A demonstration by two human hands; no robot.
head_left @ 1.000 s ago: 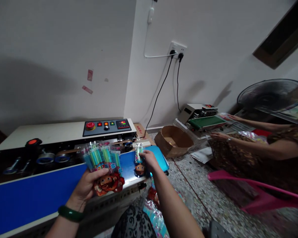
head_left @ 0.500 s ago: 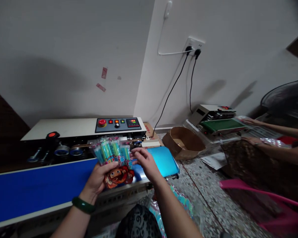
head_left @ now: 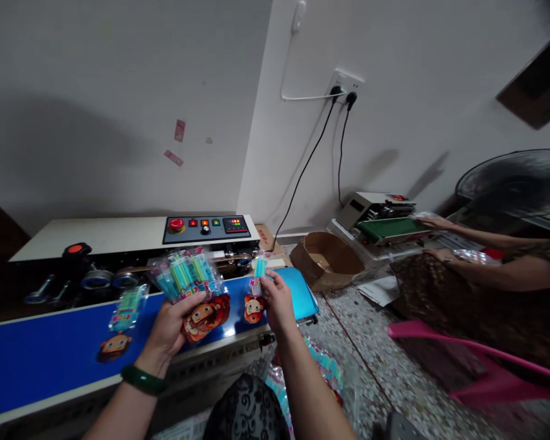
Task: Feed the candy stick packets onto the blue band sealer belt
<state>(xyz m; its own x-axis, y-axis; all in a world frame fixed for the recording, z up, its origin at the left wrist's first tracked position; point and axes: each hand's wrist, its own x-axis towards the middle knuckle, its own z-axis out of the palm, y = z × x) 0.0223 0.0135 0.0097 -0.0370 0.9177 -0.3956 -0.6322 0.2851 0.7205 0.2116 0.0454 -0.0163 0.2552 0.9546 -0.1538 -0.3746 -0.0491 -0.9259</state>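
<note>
Right fingers (head_left: 274,286) hold a clear packet (head_left: 255,287) — turquoise sticks (head_left: 259,267), cartoon face (head_left: 253,309).

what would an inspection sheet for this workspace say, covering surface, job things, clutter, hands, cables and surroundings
Surface: blue belt along a white machine; a loose packet lies on it.
Job things: a bunch of packets; a single packet over the belt, touching or not cannot be told.
Clutter: open cardboard box, paper near it; more packets in clear plastic below the belt's end.
Hands: left hand has its fingers around the bunch; right hand has its fingers on the single packet.
Cables: two black cables plugged into the wall socket; a white cable reaches it too.
Surroundings: a co-worker's hand by a green belt; a fan behind.
</note>
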